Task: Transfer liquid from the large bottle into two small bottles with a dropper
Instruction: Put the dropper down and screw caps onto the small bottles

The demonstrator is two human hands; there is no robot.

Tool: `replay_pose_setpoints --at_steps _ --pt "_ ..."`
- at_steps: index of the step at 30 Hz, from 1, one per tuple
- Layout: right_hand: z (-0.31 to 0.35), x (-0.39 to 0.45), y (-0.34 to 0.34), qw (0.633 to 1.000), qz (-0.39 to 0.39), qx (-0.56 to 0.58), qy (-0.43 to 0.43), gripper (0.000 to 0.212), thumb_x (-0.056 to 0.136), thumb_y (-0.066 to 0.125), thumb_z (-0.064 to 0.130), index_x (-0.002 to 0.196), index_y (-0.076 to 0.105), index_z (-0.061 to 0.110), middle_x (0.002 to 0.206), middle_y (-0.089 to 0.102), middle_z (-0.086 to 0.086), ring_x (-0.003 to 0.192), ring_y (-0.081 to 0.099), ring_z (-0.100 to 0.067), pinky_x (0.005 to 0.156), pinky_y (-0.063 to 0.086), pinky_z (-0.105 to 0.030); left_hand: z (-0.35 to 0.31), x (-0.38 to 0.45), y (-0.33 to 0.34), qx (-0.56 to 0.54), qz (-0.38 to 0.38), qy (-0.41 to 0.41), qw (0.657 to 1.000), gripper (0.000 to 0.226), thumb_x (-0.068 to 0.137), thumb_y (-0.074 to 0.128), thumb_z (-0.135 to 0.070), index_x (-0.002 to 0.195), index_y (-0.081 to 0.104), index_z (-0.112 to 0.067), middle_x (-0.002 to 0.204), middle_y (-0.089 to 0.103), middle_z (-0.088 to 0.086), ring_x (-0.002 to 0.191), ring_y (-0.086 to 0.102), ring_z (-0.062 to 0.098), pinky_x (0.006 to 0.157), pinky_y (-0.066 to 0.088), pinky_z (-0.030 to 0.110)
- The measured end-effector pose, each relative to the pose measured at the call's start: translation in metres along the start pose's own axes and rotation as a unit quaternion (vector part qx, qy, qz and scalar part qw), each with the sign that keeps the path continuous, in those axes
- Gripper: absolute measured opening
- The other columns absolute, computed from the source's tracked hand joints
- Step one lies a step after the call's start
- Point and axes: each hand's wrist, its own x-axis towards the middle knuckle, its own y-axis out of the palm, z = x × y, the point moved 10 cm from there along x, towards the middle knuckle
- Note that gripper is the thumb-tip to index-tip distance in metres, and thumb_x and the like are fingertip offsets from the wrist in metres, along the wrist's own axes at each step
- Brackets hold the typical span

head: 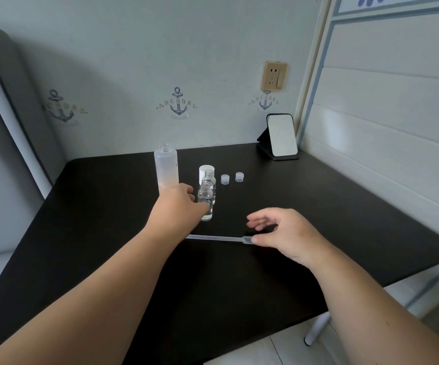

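While the dropper is pinched by its bulb in the right hand, low over the tabletop, the near small bottle is held by the left hand.
A refill is judged due: the tip must be carried to the open large bottle behind.

An uncapped frosted large bottle stands upright on the black table, two clear small bottles stand open just right of it, and a clear plastic dropper lies flat nearer.
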Motion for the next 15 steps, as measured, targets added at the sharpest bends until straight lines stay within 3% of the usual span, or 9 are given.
replay_pose_setpoints --at_steps 4,7,9,11,15 --pt "0.001 0.024 -0.011 0.998 -0.041 0.042 0.010 0.029 0.086 0.079 0.018 0.108 0.072 0.035 0.098 0.076 0.015 0.090 0.069 0.006 0.080 0.050 -0.015 0.000 -0.002 0.003 0.005 -0.006 0.019 1.000 0.064 0.085 0.076 -0.045 0.139 0.053 -0.020 0.112 0.065 -0.012 0.091 0.058 0.002 0.063 0.037 0.013" --pt "0.004 0.051 -0.010 0.998 -0.052 0.022 0.020 0.028 0.089 0.075 0.022 0.117 0.072 0.028 0.103 0.073 0.015 0.092 0.067 0.005 0.078 0.047 -0.012 -0.001 -0.002 0.004 0.009 -0.009 0.032 0.999 0.063 0.084 0.074 -0.051 0.137 0.055 -0.022 0.113 0.065 -0.012 0.098 0.061 0.004 0.075 0.047 0.020" --pt "0.006 0.070 -0.008 0.998 -0.057 0.013 0.030 0.032 0.091 0.074 0.024 0.122 0.071 0.027 0.102 0.071 0.014 0.095 0.066 0.001 0.081 0.047 -0.017 -0.003 -0.003 0.003 0.014 -0.016 0.041 0.999 0.060 0.084 0.073 -0.054 0.133 0.057 -0.023 0.111 0.065 -0.013 0.098 0.061 0.004 0.078 0.048 0.021" --pt "0.008 0.089 -0.003 0.998 -0.053 -0.005 0.037 0.037 0.092 0.073 0.026 0.129 0.067 0.028 0.105 0.070 0.010 0.098 0.066 -0.006 0.087 0.049 -0.025 -0.005 -0.004 0.002 0.026 -0.028 0.050 0.998 0.057 0.085 0.072 -0.056 0.130 0.060 -0.024 0.105 0.064 -0.014 0.090 0.060 0.002 0.070 0.045 0.016" --pt "0.015 0.122 0.006 0.997 -0.044 -0.059 0.021 0.044 0.093 0.071 0.024 0.136 0.062 0.025 0.130 0.061 0.002 0.110 0.063 -0.018 0.101 0.050 -0.039 -0.007 -0.006 0.002 0.033 -0.041 0.058 0.997 0.050 0.087 0.070 -0.053 0.126 0.063 -0.023 0.102 0.065 -0.014 0.087 0.061 0.002 0.067 0.044 0.014"
